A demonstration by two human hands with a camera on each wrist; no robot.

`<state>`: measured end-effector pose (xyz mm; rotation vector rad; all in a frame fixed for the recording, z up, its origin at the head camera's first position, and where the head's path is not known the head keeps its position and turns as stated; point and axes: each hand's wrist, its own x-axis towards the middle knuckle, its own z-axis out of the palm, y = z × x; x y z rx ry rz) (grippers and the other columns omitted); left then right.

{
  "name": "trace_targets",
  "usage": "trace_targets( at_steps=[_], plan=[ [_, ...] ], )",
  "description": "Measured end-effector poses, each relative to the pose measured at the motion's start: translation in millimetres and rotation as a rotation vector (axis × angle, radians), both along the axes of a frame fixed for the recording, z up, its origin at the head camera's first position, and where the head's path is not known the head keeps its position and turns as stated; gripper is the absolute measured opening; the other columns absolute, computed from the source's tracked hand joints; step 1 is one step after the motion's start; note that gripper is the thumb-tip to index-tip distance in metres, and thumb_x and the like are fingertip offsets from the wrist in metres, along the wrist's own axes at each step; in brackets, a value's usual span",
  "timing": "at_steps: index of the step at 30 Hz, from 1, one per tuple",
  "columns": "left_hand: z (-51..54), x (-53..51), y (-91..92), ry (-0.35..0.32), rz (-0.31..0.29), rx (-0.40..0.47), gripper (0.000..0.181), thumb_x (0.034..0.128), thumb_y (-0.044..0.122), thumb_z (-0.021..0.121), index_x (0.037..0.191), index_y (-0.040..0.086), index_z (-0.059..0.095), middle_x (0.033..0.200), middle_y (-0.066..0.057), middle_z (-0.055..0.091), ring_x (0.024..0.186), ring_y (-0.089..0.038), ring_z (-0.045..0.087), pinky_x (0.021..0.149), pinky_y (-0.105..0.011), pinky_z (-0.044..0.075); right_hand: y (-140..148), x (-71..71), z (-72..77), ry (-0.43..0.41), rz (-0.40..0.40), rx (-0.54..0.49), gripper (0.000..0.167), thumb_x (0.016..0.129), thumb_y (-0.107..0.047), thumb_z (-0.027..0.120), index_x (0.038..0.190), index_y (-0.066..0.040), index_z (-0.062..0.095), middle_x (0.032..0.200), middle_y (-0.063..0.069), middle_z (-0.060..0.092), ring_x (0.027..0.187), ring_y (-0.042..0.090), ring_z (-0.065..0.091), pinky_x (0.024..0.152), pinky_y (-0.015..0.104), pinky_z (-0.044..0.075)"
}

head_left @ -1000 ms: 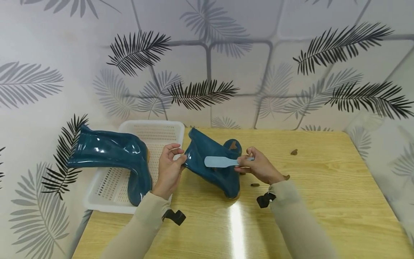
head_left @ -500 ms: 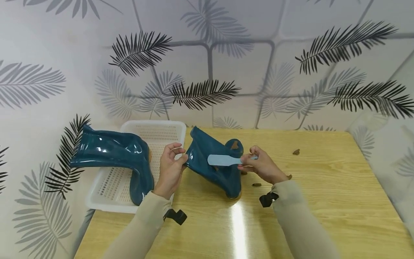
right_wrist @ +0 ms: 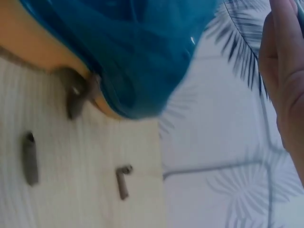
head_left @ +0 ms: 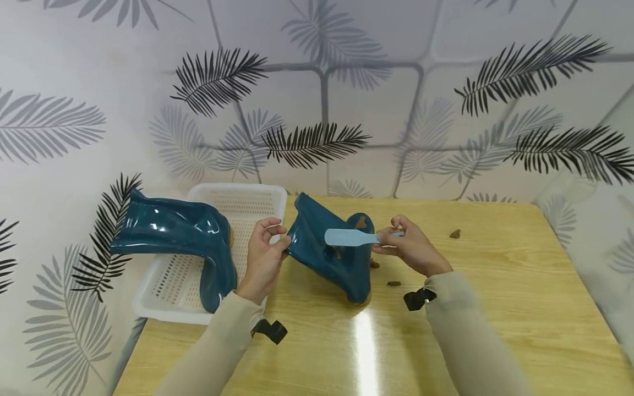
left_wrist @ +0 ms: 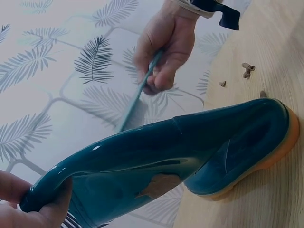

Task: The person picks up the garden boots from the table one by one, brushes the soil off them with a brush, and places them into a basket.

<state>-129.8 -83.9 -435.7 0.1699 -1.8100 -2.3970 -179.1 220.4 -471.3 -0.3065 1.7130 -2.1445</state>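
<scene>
In the head view, the left hand (head_left: 264,258) is pinching the top rim of a teal boot (head_left: 317,223), whose shaft is slanting rightward from that hand down to the foot on the table (head_left: 495,308). The right hand (head_left: 416,248) is gripping a flat light-blue tool (head_left: 349,237) by its handle, the blade overlapping the shaft. A second boot (head_left: 173,225) is lying across a white basket (head_left: 238,188).

In the left wrist view, thumb and fingers are clasping the rim; a brown patch (left_wrist: 160,185) is marking the shaft.

In the right wrist view, the right hand is showing only partly, apart from the boot; brown scraps (right_wrist: 31,159) are lying near its foot.
</scene>
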Motion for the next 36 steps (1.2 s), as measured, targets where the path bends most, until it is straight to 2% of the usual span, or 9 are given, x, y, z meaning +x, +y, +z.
trace_targets(
  at_steps=[4,7,11,17,21,26,30,33,36],
  plan=[
    [2.2,-1.7,0.3,0.026,0.003,0.012,0.033,0.0904,-0.020,0.051,0.118,-0.001,0.047,0.100,-0.008,0.048,0.070,-0.010,0.050,0.057,-0.020,0.042,-5.8,-1.3,-7.7,0.004,0.047,0.018,0.036,0.099,0.004,0.054,0.091,-0.011,0.022,0.091,0.005,0.052,0.094,0.021,0.068,0.093,0.041,0.053],
    [2.5,-1.9,-0.6,0.019,0.010,0.013,0.033,0.0903,-0.020,0.051,0.116,0.001,0.048,0.099,-0.008,0.048,0.069,-0.010,0.050,0.057,-0.020,0.042,2.0,0.3,-13.2,-0.008,0.033,0.052,0.036,0.100,0.004,0.052,0.090,-0.011,0.021,0.092,0.006,0.046,0.093,0.020,0.066,0.094,0.043,0.052],
    [1.3,-0.7,-1.4,0.000,0.008,0.011,0.034,0.0905,-0.020,0.051,0.114,0.004,0.049,0.100,-0.008,0.048,0.070,-0.010,0.050,0.057,-0.020,0.042,13.7,2.2,-13.6,-0.006,-0.018,0.043,0.034,0.101,0.006,0.050,0.090,-0.010,0.022,0.094,0.007,0.049,0.094,0.019,0.067,0.092,0.041,0.053],
    [0.4,-0.1,0.2,0.007,-0.002,0.022,0.033,0.0910,-0.020,0.051,0.117,0.001,0.047,0.101,-0.009,0.047,0.071,-0.010,0.050,0.059,-0.021,0.043,3.9,0.8,-7.8,0.020,-0.003,-0.024,0.032,0.101,0.004,0.052,0.092,-0.011,0.025,0.098,0.007,0.061,0.098,0.020,0.068,0.093,0.040,0.053],
    [1.2,0.3,0.9,0.010,0.000,0.013,0.034,0.0913,-0.019,0.051,0.118,0.001,0.047,0.101,-0.008,0.048,0.070,-0.010,0.050,0.059,-0.021,0.042,-0.6,-1.2,-13.9,0.019,0.002,0.027,0.034,0.101,0.003,0.052,0.091,-0.011,0.023,0.097,0.007,0.059,0.100,0.022,0.067,0.094,0.042,0.052],
    [1.6,1.7,-0.4,-0.005,0.005,0.002,0.034,0.0919,-0.018,0.051,0.118,0.005,0.048,0.102,-0.009,0.049,0.069,-0.011,0.050,0.058,-0.022,0.041,25.6,2.8,-22.7,-0.012,-0.030,0.132,0.035,0.101,0.002,0.052,0.091,-0.010,0.021,0.100,0.012,0.053,0.099,0.022,0.067,0.092,0.039,0.053],
    [1.5,2.6,-1.1,-0.008,0.011,0.005,0.035,0.0910,-0.019,0.052,0.116,0.005,0.049,0.101,-0.008,0.049,0.067,-0.011,0.050,0.056,-0.020,0.041,54.6,10.8,-19.9,-0.033,-0.050,0.226,0.034,0.103,-0.003,0.051,0.093,-0.010,0.019,0.106,0.013,0.053,0.097,0.019,0.070,0.084,0.029,0.057],
    [1.5,2.4,-0.6,0.001,0.014,-0.006,0.034,0.0904,-0.019,0.052,0.115,0.005,0.050,0.100,-0.007,0.049,0.066,-0.010,0.049,0.055,-0.020,0.040,65.4,15.1,-13.7,-0.037,-0.070,0.237,0.034,0.104,-0.005,0.051,0.094,-0.010,0.019,0.107,0.009,0.052,0.096,0.015,0.070,0.085,0.028,0.056],
    [1.8,2.2,0.0,0.006,0.006,-0.012,0.035,0.0903,-0.018,0.052,0.117,0.004,0.049,0.100,-0.007,0.049,0.064,-0.009,0.049,0.055,-0.020,0.039,62.5,14.4,-9.2,-0.036,-0.092,0.166,0.033,0.103,-0.005,0.052,0.095,-0.011,0.021,0.103,0.007,0.055,0.095,0.015,0.069,0.094,0.033,0.053]
  ],
)
